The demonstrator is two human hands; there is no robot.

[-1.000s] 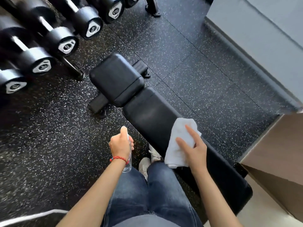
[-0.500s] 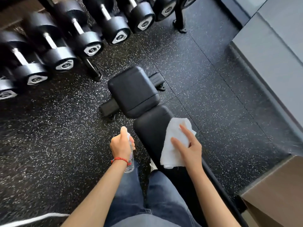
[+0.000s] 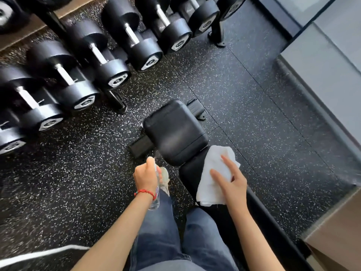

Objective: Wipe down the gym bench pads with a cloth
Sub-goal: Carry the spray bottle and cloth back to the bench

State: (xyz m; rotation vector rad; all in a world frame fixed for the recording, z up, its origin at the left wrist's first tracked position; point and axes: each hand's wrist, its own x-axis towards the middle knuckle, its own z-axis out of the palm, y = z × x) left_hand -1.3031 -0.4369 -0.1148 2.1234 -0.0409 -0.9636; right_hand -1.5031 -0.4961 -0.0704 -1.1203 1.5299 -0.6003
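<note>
A black gym bench lies on the speckled floor, its square seat pad (image 3: 173, 130) ahead of me and its long back pad (image 3: 188, 171) running toward the lower right. A folded white cloth (image 3: 212, 173) lies on the back pad near the gap between the pads. My right hand (image 3: 232, 182) presses on the cloth with straight, spread fingers. My left hand (image 3: 145, 176) grips a clear spray bottle (image 3: 156, 200) left of the bench, thumb on top, nozzle toward the seat pad. A faint mist shows by the pad's near corner.
A rack of black dumbbells (image 3: 109, 69) fills the upper left, its foot (image 3: 117, 102) close to the bench's front. A grey wall base (image 3: 322, 75) runs along the right and a brown box (image 3: 338, 237) sits at lower right. My legs stand beside the bench.
The view has tilted up and forward, showing more of the dumbbell rack. My right hand has slid the cloth along the back pad toward the seat pad. My left hand still grips the bottle.
</note>
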